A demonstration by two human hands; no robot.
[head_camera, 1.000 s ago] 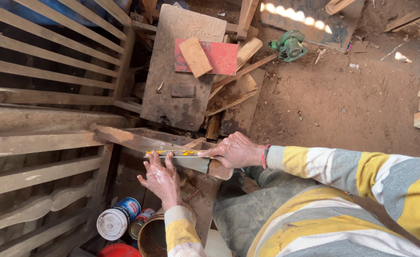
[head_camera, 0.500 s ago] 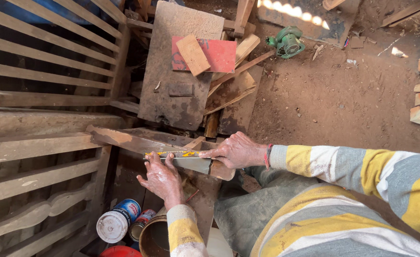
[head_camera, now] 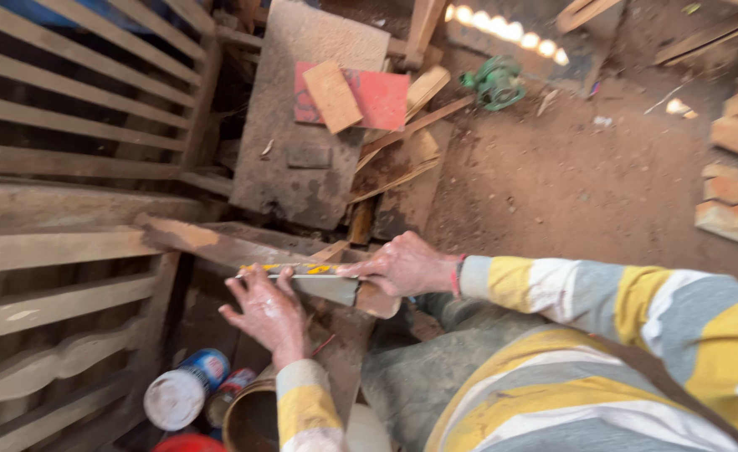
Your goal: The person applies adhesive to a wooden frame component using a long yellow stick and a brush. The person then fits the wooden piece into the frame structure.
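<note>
A long, worn wooden plank [head_camera: 210,241] runs from the left toward me across the middle of the head view. A yellow measuring tape [head_camera: 289,269] lies stretched along its near end. My right hand [head_camera: 404,265] presses down on the tape and plank from the right. My left hand [head_camera: 267,310] sits just below the plank's edge, fingers spread and touching the tape's left end. Both sleeves are striped yellow, grey and white.
Wooden slatted frames [head_camera: 68,125] fill the left side. A dirty board [head_camera: 302,125] with a red sheet [head_camera: 377,96] and wood offcuts lies ahead. A green power tool [head_camera: 496,82] rests on the dirt floor. Cans [head_camera: 183,392] stand near my left arm. Stacked wood blocks [head_camera: 737,176] are at right.
Hardly anything has changed: both hands stay on the tape and plank, my left hand has shifted slightly along the edge, and the view has drifted a little.
</note>
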